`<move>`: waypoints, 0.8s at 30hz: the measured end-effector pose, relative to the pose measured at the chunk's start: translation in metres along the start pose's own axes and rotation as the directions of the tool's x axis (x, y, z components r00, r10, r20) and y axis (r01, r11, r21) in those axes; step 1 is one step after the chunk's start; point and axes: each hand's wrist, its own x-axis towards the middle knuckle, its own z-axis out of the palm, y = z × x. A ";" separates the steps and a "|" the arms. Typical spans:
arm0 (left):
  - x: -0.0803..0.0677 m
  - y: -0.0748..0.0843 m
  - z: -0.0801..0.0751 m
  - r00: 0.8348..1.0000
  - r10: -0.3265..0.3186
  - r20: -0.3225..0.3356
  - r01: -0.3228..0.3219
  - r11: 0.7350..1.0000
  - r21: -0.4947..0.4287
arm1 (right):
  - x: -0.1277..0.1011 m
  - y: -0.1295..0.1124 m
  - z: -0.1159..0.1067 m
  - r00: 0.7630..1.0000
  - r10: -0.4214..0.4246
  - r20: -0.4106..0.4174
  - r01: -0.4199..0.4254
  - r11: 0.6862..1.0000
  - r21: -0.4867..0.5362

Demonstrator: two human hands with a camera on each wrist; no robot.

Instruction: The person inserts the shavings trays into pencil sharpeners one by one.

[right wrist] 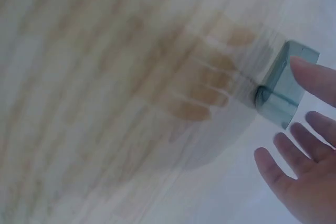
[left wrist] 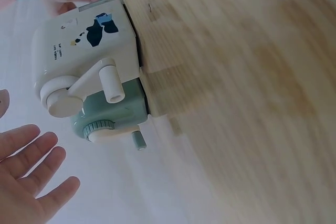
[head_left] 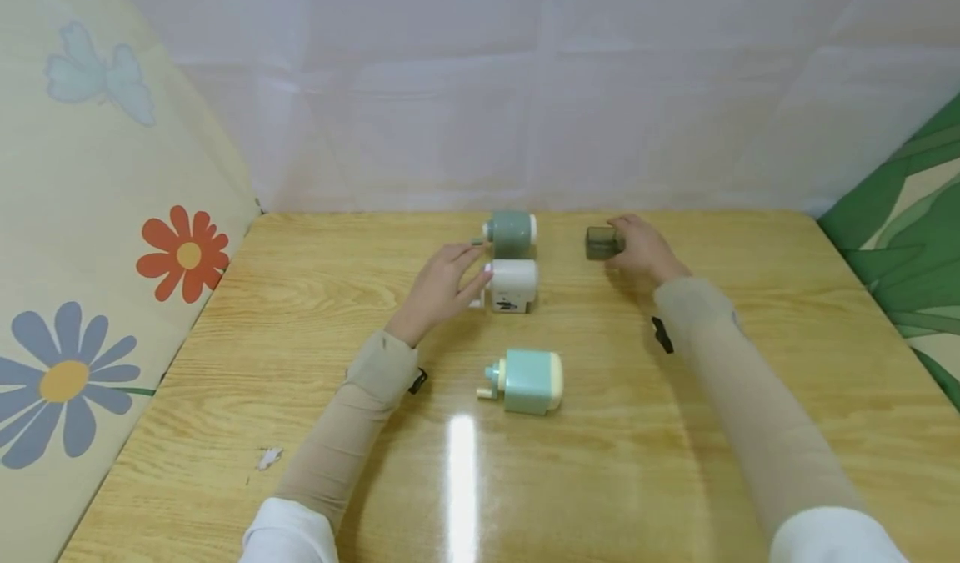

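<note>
Cloth sleeves (head_left: 291, 534), smooth white sharpener (head_left: 514, 282), translucent container (head_left: 599, 244)

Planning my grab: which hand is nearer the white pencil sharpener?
Left. The left hand is beside the white pencil sharpener, near its crank; the right hand is farther, at the translucent box.

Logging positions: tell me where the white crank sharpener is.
In the head view, the white crank sharpener sits near centre, between the dark green sharpener behind it and the turquoise sharpener in front, the left hand at its left.

Small print (left wrist: 57, 52), perhaps "PANDA DAY", on white sharpener (left wrist: 86, 51)
</note>
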 end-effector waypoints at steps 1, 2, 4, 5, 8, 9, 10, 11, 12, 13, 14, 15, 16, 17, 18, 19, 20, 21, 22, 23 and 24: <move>0.000 0.000 0.000 1.000 -0.001 0.003 0.001 1.000 0.001 | 0.000 0.001 -0.001 1.000 0.007 0.009 -0.007 1.000 0.002; 0.000 0.000 0.000 1.000 -0.001 0.005 0.001 1.000 0.000 | 0.001 0.002 -0.001 1.000 0.009 0.014 -0.009 1.000 0.001; 0.000 -0.001 0.001 1.000 -0.002 0.003 0.002 1.000 0.001 | 0.001 0.005 -0.002 1.000 0.020 0.019 -0.021 1.000 0.012; 0.000 -0.001 0.000 1.000 -0.003 0.002 0.003 1.000 0.003 | 0.002 0.005 -0.003 1.000 0.024 0.020 -0.025 1.000 0.015; 0.003 -0.003 -0.002 1.000 -0.021 0.008 0.021 1.000 -0.007 | 0.003 0.007 -0.003 1.000 0.010 0.006 -0.010 1.000 -0.007; 0.005 -0.005 -0.003 0.999 -0.032 0.012 0.033 0.999 -0.018 | 0.003 0.008 -0.004 1.000 0.008 0.003 -0.008 1.000 -0.015; 0.007 -0.006 -0.004 0.999 -0.043 0.017 0.043 0.999 -0.030 | 0.003 0.008 -0.004 1.000 0.005 0.000 -0.005 1.000 -0.023; 0.011 -0.007 -0.005 0.998 -0.055 0.024 0.056 0.997 -0.044 | 0.004 0.008 -0.004 1.000 0.001 -0.001 -0.001 0.999 -0.035; 0.014 -0.009 -0.006 0.997 -0.067 0.029 0.069 0.996 -0.063 | 0.004 0.008 -0.004 1.000 -0.003 -0.002 0.003 0.999 -0.044; 0.018 -0.011 -0.007 0.996 -0.078 0.032 0.081 0.994 -0.080 | 0.005 0.009 -0.004 1.000 -0.002 -0.004 0.002 0.999 -0.047; 0.022 -0.013 -0.007 0.995 -0.091 0.037 0.094 0.991 -0.093 | 0.005 0.009 -0.004 1.000 -0.004 -0.005 0.004 0.999 -0.053; 0.027 -0.015 -0.008 0.994 -0.099 0.036 0.102 0.989 -0.106 | 0.006 0.009 -0.004 1.000 -0.004 -0.006 0.003 0.998 -0.057; 0.032 -0.017 -0.009 0.993 -0.109 0.042 0.113 0.986 -0.119 | 0.006 0.009 -0.004 1.000 -0.004 -0.007 0.004 0.998 -0.058; 0.036 -0.019 -0.010 0.992 -0.118 0.046 0.123 0.984 -0.132 | 0.006 0.009 -0.004 1.000 -0.006 -0.006 0.005 0.998 -0.064; 0.040 -0.020 -0.011 0.991 -0.127 0.049 0.133 0.981 -0.139 | 0.006 0.009 -0.003 1.000 -0.006 -0.005 0.005 0.998 -0.067; 0.044 -0.022 -0.011 0.989 -0.135 0.055 0.141 0.980 -0.140 | 0.007 0.009 -0.003 1.000 -0.007 -0.004 0.007 0.997 -0.074; 0.048 -0.023 -0.012 0.988 -0.143 0.062 0.150 0.978 -0.142 | 0.007 0.009 -0.003 1.000 -0.011 0.000 0.011 0.996 -0.084; 0.051 -0.025 -0.012 0.987 -0.148 0.069 0.157 0.978 -0.140 | 0.008 0.009 -0.003 1.000 -0.012 0.002 0.012 0.996 -0.091; 0.055 -0.026 -0.013 0.985 -0.154 0.078 0.164 0.977 -0.134 | 0.008 0.009 -0.002 1.000 -0.015 0.004 0.015 0.995 -0.097; 0.058 -0.027 -0.012 0.985 -0.154 0.083 0.164 0.978 -0.127 | 0.009 0.009 -0.002 1.000 -0.016 0.006 0.017 0.994 -0.105; 0.061 -0.028 -0.012 0.984 -0.155 0.088 0.166 0.978 -0.124 | 0.010 0.008 -0.002 1.000 -0.021 0.005 0.021 0.993 -0.113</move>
